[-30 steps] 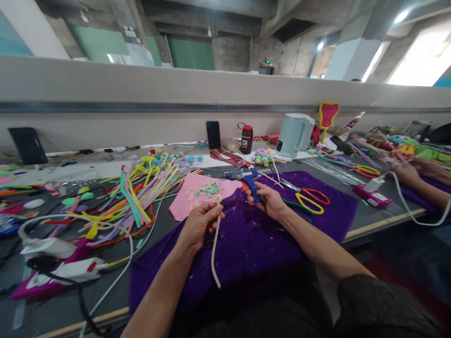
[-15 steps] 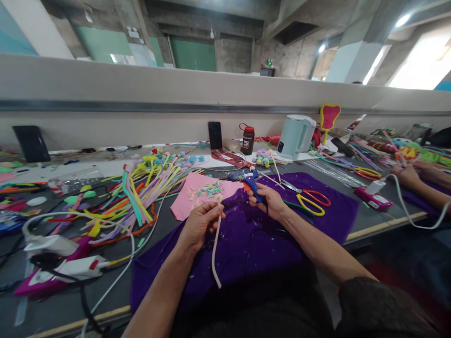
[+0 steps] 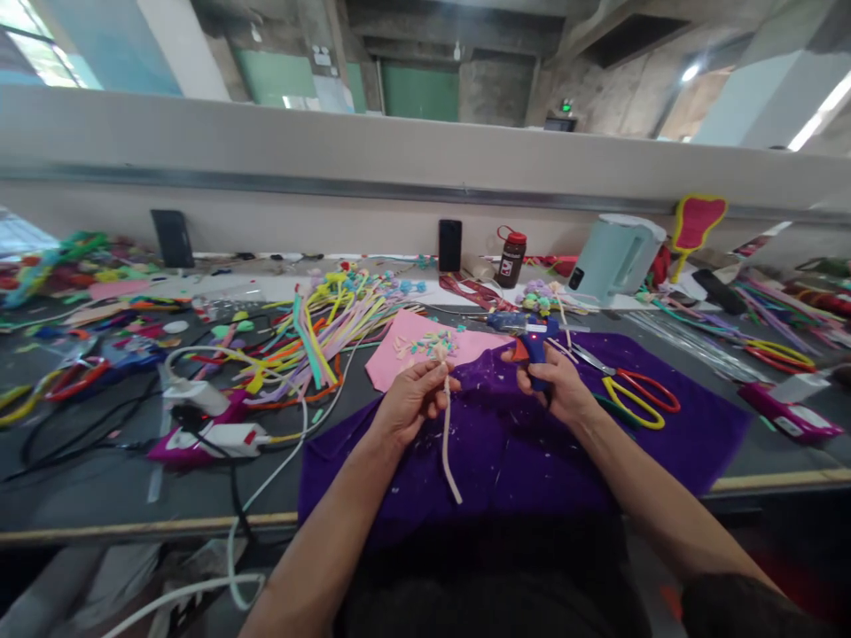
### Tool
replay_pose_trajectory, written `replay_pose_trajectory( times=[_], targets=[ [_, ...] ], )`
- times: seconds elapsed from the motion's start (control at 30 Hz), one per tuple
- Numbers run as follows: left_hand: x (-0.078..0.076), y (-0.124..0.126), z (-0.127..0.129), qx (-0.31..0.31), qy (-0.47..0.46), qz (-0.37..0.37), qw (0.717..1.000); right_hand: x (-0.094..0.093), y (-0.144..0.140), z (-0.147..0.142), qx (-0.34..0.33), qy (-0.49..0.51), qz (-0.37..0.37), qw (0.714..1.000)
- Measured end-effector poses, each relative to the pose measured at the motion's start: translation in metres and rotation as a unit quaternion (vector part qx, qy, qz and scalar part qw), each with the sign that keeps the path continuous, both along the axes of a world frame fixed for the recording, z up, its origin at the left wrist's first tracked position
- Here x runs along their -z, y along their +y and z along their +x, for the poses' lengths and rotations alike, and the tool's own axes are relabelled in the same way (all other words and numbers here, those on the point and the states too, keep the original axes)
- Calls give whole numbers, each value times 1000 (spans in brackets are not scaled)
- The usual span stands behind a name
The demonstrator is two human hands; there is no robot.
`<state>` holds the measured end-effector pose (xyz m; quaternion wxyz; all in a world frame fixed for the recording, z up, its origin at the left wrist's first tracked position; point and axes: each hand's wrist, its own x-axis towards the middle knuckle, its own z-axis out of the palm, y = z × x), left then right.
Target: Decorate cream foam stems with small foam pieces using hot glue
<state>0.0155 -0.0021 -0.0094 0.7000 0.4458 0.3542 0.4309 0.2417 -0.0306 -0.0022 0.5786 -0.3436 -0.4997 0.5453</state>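
My left hand (image 3: 417,399) pinches the upper end of a cream-coloured pipe cleaner (image 3: 448,443), whose long tail hangs down over the purple cloth (image 3: 519,461). A small pale piece shows above the fingertips; its exact shape is too small to tell. My right hand (image 3: 550,377) is wrapped round the handle of a blue glue gun (image 3: 532,341), its nozzle directed left. Behind my left hand lies a pink sheet (image 3: 389,363) with small coloured bits (image 3: 432,343) on it. Scissors (image 3: 631,390) with red and yellow handles rest on the cloth, right of my right hand.
Bundled coloured pipe cleaners (image 3: 332,328) lie at left, near magenta power strips (image 3: 179,443) with white cables. Along the back stand a phone (image 3: 450,246), a brown bottle (image 3: 511,260) and a pale blue kettle (image 3: 615,259). Another power strip (image 3: 791,412) lies at right.
The view has turned left, so everything sits further right and the co-worker's hands are out of view. My left hand still holds the pipe cleaner, and the glue gun stays in my right.
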Motion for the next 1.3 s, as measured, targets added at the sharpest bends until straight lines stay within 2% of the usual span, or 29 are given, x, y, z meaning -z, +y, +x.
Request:
replay_pose_trajectory(
  times=[0.2, 0.47, 0.6, 0.77, 1.13, 1.3],
  targets=[
    [1, 2, -4, 1, -40, -11, 999, 0, -5, -1, 12, -55, -1, 998],
    [2, 3, -5, -21, -47, -9, 999, 10, -32, -16, 4, -144, 58, 988],
    [5, 4, -5, -19, -43, -5, 999, 18, -45, -21, 13, -212, 105, 972],
    [7, 5, -5, -8, -44, 0, 999, 26, -46, -21, 39, -286, 148, 946],
    [7, 3, -1, -5, 2, 16, 1000, 28, -45, -23, 70, -317, 159, 932],
    [6, 1, 0, 9, 11, 19, 1000, 31, -43, -24, 74, -299, 173, 935]
  ],
)
